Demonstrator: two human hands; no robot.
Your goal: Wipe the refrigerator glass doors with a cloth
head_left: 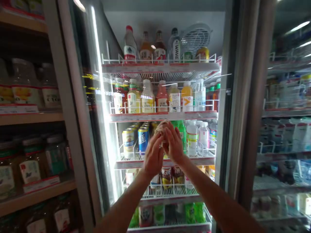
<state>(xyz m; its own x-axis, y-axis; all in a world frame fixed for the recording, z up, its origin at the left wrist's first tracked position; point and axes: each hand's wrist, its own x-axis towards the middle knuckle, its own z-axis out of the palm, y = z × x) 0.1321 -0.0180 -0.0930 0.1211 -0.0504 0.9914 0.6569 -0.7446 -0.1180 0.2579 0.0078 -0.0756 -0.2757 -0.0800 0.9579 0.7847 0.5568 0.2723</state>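
Note:
Both my hands are raised together in front of a glass-doored drinks fridge, at the height of its third shelf. A crumpled pale cloth (162, 127) is bunched between them, partly covered by the fingers. My left hand (154, 155) has its fingers pressed against the cloth from the left. From the right, my right hand (174, 145) closes over it, its fingers pointing up. Behind them stand a blue can (143, 139), a yellow-and-white can (128, 142) and green bottles (181, 129).
Wire-railed fridge shelves (162, 116) hold several bottles and cans. A metal door frame (251, 97) rises at the right, with another stocked fridge beyond. Wooden shelves (31, 119) with jars and bottles stand at the left.

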